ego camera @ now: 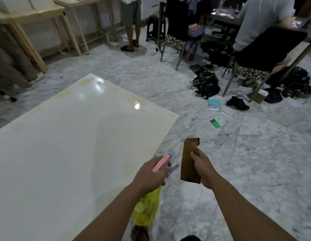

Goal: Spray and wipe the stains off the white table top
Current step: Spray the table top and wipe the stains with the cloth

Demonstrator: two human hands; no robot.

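Holding the spray bottle [160, 171] clamped in the left hand [149, 173] aimed toward the stained counter [67, 136], the right hand [204, 168] pinches the brown cloth [188, 159] ready for wiping.

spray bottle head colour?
Pink, with a blue nozzle tip, on the spray bottle in the left hand; body yellow. Head view.

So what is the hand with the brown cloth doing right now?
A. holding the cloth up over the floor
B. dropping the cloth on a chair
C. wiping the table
A: the right hand grips the brown rectangular cloth hanging above the grey marble floor, beside the glossy white table top, not touching it.
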